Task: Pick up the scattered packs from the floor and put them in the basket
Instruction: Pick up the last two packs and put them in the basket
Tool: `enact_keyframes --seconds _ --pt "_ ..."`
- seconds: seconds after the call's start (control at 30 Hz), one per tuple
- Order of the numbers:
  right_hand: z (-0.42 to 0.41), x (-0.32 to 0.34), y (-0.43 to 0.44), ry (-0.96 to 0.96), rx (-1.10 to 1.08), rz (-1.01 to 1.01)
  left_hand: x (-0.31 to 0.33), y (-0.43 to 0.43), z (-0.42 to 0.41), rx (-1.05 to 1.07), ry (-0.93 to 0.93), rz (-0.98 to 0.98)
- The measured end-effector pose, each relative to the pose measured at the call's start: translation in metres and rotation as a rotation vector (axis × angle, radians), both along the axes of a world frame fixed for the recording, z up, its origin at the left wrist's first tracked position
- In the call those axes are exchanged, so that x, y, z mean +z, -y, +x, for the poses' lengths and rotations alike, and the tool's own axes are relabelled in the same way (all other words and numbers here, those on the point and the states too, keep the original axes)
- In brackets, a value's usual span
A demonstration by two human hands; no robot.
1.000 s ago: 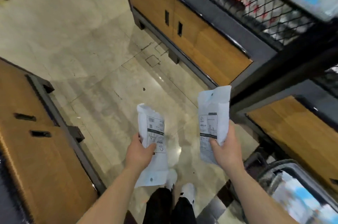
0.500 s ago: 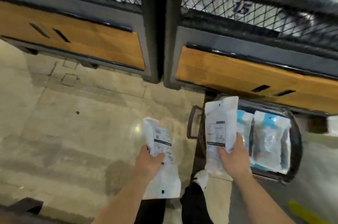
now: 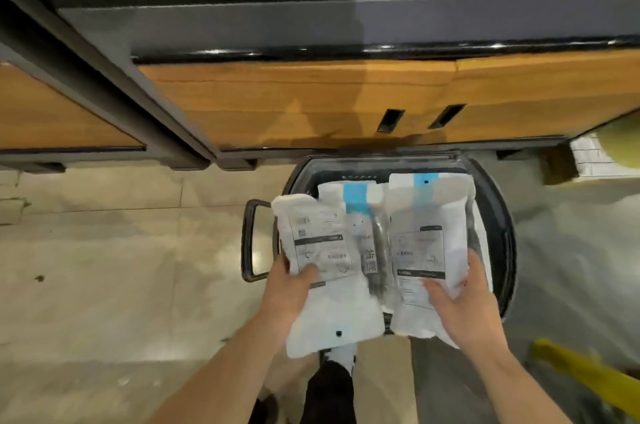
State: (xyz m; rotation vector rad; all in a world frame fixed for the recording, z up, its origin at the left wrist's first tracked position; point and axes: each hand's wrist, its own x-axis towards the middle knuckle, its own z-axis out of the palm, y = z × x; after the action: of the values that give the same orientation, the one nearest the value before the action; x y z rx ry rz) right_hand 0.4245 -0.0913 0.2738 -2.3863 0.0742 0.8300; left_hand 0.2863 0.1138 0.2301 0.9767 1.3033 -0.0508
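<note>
Two white packs with printed labels, held side by side over the basket (image 3: 498, 215). Left pack (image 3: 325, 271): gripped at its lower middle by the left hand (image 3: 289, 288), thumb pressed on the label, fingers hidden behind. Right pack (image 3: 424, 257): clamped by the right hand (image 3: 464, 305), thumb on the front, fingers wrapped round the right edge. Basket: dark, rounded, on the floor (image 3: 104, 267), a loop handle (image 3: 251, 240) at its left side; more packs with blue bands (image 3: 356, 196) lie inside. Behind it: a wooden cabinet (image 3: 311, 101) with two slots, wire mesh above. A white shoe (image 3: 343, 356) just below the left pack.
</note>
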Motion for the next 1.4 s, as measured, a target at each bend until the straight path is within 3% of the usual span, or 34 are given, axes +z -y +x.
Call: enact_keyframes --seconds 0.07,0.17,0.37,0.47,0.57,0.73,0.97,1.4 --pt "0.017 -0.008 0.004 0.007 -0.014 0.04 -0.009 0.007 0.017 0.095 0.071 -0.069" --pt "0.043 -0.021 0.015 -0.019 -0.041 0.077 -0.018 0.018 0.037 0.06 0.131 -0.172" --pt "0.076 -0.042 0.036 -0.163 -0.032 0.087 -0.029 0.04 0.072 -0.004 0.075 -0.179" --pt "0.082 -0.048 0.035 -0.138 0.052 -0.025 -0.031 0.052 0.08 -0.243 -0.127 0.189" --pt "0.083 -0.055 0.034 -0.044 0.219 -0.212 -0.029 0.063 0.076 -0.498 -0.197 0.568" --pt "0.072 -0.064 0.032 0.035 0.584 -0.345 -0.041 0.069 0.065 -1.13 -0.394 0.837" --pt "0.045 -0.085 0.019 0.167 0.772 -0.616 -0.049 0.069 0.076 -1.404 -0.534 0.716" --pt "0.06 -0.083 0.006 0.013 0.897 -0.762 -0.047 0.054 0.082 -1.537 -0.623 0.563"
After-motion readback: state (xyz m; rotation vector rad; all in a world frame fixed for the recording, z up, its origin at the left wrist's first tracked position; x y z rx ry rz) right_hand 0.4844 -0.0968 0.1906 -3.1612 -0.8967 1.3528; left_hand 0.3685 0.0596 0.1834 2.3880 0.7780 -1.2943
